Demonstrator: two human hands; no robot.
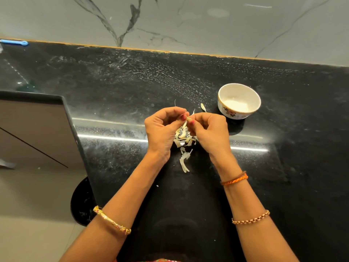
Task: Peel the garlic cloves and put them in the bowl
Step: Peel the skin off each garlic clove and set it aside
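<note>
Both hands are meeting above the black speckled stone tabletop, the left hand and right hand each pinching an end of one small pale garlic clove over a heap of papery cream skins. The clove is looking light, firm and likely slippery once bared, so pinching its tips seems wisest. The white flowered ceramic bowl is waiting near the right hand.
</note>
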